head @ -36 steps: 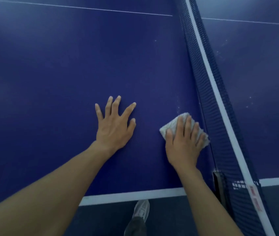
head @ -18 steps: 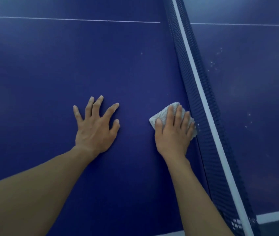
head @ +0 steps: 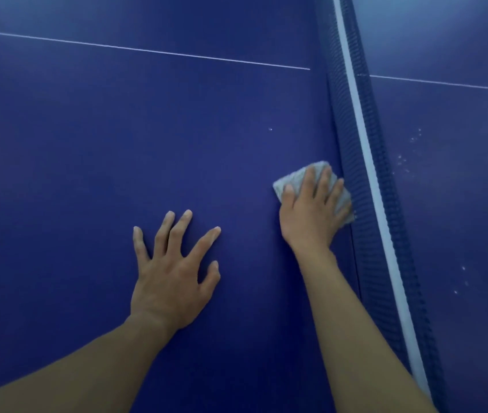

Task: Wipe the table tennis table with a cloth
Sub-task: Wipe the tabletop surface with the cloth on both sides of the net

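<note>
The blue table tennis table (head: pixel 117 144) fills the view. A folded grey cloth (head: pixel 294 177) lies on it right beside the net. My right hand (head: pixel 311 213) presses flat on the cloth with straight fingers, covering most of it. My left hand (head: pixel 174 269) rests flat on the bare table surface to the left, fingers spread, holding nothing.
The blue net (head: pixel 368 204) with its white top band runs from top centre to bottom right, touching the cloth's right edge. A thin white centre line (head: pixel 147 50) crosses the table farther away. White specks (head: pixel 409 156) dot the far half beyond the net.
My right hand has slid the cloth farther away along the net. My left hand stays flat on the table. The near table edge and floor have dropped out of view.
</note>
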